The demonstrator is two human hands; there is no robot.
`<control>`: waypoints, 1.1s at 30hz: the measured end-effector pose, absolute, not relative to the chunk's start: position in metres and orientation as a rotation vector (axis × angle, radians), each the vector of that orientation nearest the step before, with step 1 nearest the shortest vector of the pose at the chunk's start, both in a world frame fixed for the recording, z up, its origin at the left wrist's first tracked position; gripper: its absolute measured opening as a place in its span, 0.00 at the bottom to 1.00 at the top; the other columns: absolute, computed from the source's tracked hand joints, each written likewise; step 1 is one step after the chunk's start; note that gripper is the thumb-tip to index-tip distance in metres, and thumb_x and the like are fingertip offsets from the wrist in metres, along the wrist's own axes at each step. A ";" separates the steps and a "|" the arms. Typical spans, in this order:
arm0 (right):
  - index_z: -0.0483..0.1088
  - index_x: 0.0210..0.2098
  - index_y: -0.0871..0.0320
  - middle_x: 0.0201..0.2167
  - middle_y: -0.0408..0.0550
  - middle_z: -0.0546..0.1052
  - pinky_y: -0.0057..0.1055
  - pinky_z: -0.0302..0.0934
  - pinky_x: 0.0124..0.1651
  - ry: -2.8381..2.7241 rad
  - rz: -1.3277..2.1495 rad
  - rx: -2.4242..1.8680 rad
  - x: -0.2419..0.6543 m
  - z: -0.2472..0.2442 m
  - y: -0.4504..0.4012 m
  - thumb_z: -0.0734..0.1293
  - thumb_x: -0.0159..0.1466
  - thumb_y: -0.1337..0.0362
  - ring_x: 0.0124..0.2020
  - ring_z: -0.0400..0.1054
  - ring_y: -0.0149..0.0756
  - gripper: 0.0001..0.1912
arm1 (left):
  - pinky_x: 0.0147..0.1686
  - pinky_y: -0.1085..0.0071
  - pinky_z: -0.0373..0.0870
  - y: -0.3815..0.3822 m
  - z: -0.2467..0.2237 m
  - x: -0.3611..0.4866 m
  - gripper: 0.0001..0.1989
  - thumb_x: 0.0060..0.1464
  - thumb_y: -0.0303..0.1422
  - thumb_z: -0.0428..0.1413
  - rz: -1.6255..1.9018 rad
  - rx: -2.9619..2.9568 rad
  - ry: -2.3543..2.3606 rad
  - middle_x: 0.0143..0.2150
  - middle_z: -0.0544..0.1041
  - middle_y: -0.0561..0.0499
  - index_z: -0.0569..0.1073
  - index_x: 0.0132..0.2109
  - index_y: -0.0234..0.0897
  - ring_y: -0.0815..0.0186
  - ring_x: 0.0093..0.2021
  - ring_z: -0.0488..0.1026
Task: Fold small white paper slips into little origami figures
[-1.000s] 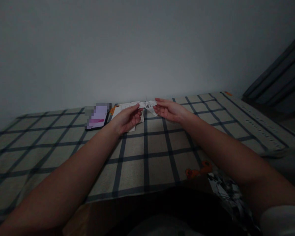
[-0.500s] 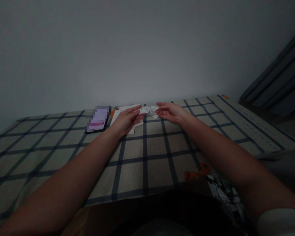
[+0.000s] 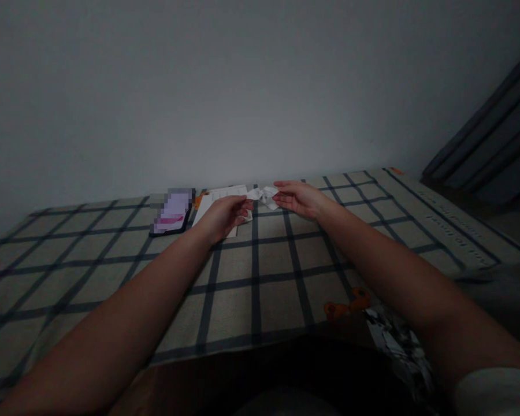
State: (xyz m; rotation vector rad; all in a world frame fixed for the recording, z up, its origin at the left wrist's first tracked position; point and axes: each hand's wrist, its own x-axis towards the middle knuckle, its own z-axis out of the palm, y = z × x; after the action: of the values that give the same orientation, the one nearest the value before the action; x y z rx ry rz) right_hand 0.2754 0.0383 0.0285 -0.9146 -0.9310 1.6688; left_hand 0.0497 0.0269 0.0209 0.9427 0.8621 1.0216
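A crumpled, folded piece of white paper (image 3: 263,196) is held between my two hands, just above the far part of the table. My left hand (image 3: 225,216) pinches its left end between thumb and fingers. On the other side, my right hand (image 3: 301,199) grips the right end with its fingertips. Flat white sheets of paper (image 3: 205,209) lie on the cloth, partly hidden behind my left hand. The exact folds of the held paper are too small to make out.
A phone (image 3: 173,212) with a lit, blurred screen rests left of the sheets. The checked tablecloth (image 3: 277,300) covers the table up to the grey wall (image 3: 260,92). A dark curtain (image 3: 498,127) hangs at the right. Crumpled black-and-white material (image 3: 398,346) shows below the front edge.
My left fingers have shifted and curled slightly at the left end of the paper, and the paper's shape has changed a little. My right hand has hardly moved.
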 end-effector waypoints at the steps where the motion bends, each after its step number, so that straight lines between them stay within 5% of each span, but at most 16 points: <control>1: 0.68 0.45 0.62 0.32 0.50 0.77 0.26 0.73 0.38 -0.929 1.666 -0.913 0.275 0.029 0.038 0.61 0.66 0.76 0.30 0.74 0.30 0.11 | 0.16 0.81 0.67 0.028 0.020 0.050 0.06 0.59 0.27 0.55 1.016 0.934 0.876 0.27 0.78 0.48 0.76 0.36 0.29 0.74 0.20 0.72; 11: 0.68 0.46 0.62 0.34 0.52 0.78 0.25 0.73 0.40 -0.933 1.627 -0.869 0.276 0.027 0.040 0.61 0.66 0.76 0.32 0.75 0.29 0.10 | 0.16 0.82 0.66 0.029 0.022 0.048 0.09 0.59 0.34 0.59 1.033 0.867 0.892 0.28 0.78 0.48 0.76 0.37 0.29 0.75 0.19 0.70; 16: 0.68 0.45 0.61 0.34 0.50 0.78 0.25 0.73 0.40 -0.929 1.611 -0.891 0.276 0.027 0.041 0.62 0.66 0.76 0.32 0.75 0.29 0.10 | 0.14 0.82 0.62 0.027 0.023 0.050 0.04 0.55 0.28 0.61 1.043 0.905 0.889 0.26 0.78 0.48 0.76 0.35 0.30 0.75 0.18 0.69; 26: 0.68 0.45 0.61 0.32 0.49 0.78 0.24 0.73 0.39 -0.919 1.588 -0.898 0.275 0.029 0.037 0.61 0.66 0.76 0.31 0.75 0.28 0.10 | 0.13 0.84 0.58 0.023 0.025 0.054 0.08 0.58 0.24 0.56 1.022 0.913 0.933 0.22 0.73 0.51 0.73 0.30 0.29 0.77 0.18 0.65; 33: 0.69 0.43 0.61 0.30 0.48 0.76 0.24 0.72 0.35 -0.958 1.592 -0.973 0.275 0.026 0.040 0.63 0.65 0.75 0.28 0.73 0.28 0.08 | 0.17 0.83 0.63 0.024 0.021 0.051 0.08 0.60 0.27 0.56 1.010 0.918 0.797 0.24 0.70 0.53 0.72 0.31 0.31 0.77 0.20 0.65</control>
State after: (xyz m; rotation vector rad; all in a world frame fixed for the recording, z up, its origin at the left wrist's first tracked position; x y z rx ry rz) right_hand 0.2747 0.0401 0.0261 -0.9733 -0.9582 1.5922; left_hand 0.0510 0.0241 0.0213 0.9184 0.7965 1.0101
